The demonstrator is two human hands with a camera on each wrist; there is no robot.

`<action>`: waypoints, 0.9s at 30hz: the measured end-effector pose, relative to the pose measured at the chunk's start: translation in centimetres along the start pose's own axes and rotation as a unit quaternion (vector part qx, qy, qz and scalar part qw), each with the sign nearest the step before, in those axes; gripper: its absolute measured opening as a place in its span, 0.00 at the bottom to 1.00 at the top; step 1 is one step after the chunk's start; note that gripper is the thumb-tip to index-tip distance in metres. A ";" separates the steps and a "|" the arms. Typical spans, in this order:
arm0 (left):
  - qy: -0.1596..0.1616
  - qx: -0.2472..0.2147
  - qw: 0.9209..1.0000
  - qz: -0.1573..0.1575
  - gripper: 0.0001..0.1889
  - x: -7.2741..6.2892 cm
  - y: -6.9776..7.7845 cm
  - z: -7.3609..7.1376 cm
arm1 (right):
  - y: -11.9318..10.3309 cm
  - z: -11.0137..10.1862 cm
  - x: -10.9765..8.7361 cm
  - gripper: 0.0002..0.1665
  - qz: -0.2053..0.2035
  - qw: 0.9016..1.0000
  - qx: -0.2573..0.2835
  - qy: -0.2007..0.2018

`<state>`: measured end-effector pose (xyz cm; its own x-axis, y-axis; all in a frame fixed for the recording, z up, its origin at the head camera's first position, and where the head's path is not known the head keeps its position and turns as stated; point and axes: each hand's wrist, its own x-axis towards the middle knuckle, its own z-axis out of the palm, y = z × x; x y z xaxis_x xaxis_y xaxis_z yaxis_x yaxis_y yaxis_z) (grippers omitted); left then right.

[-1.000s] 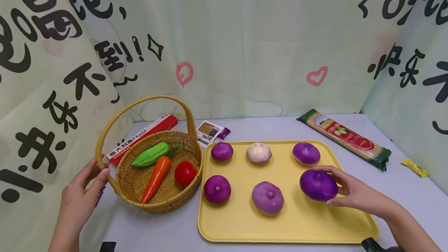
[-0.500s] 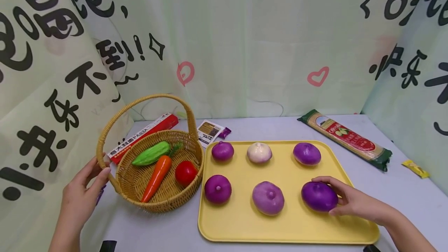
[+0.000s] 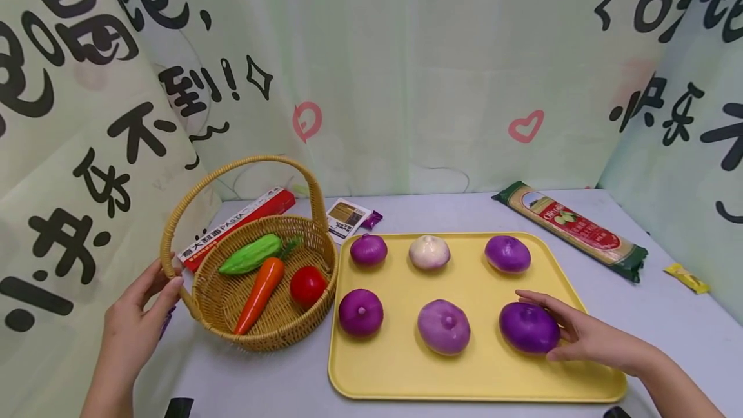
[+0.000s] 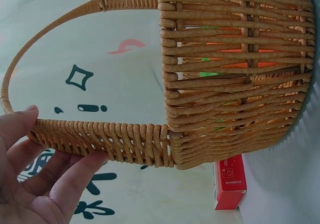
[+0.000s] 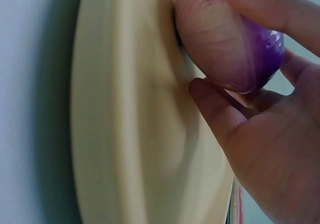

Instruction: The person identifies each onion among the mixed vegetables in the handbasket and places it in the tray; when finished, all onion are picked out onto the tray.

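Note:
A wicker basket (image 3: 267, 340) stands on the left, holding a green gourd-like vegetable (image 3: 252, 255), a carrot (image 3: 259, 295) and a tomato (image 3: 307, 287). My left hand (image 3: 139, 308) grips the lower left part of its arched handle (image 4: 100, 139), thumb and fingers on either side. At the front right of the yellow tray (image 3: 395, 382), a dark purple onion (image 3: 528, 328) rests on the surface. Around it my right hand (image 3: 598, 337) is spread loosely. In the right wrist view, one finger overlaps the onion's upper side; a gap shows between the lower fingertip and the onion.
Also on the tray are a white onion-like bulb (image 3: 429, 253), a pale purple onion (image 3: 444, 328) and several darker onions. A red pasta box (image 3: 278, 202) lies behind the basket. A long noodle packet (image 3: 571, 228) and a small yellow wrapper (image 3: 687, 278) lie right of the tray.
My right hand has lowered the dark purple onion onto the tray, and its fingers have since loosened, with the index finger lifting slightly. My left hand keeps its place on the basket handle.

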<state>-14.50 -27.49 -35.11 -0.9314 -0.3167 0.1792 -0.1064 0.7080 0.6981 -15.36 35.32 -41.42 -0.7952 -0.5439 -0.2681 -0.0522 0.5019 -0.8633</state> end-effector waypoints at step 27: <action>-0.035 0.025 0.988 0.146 0.28 2.2 3.3 -2.8 | -5.0 -6.5 -1.7 0.40 0.056 0.960 -0.178 0.206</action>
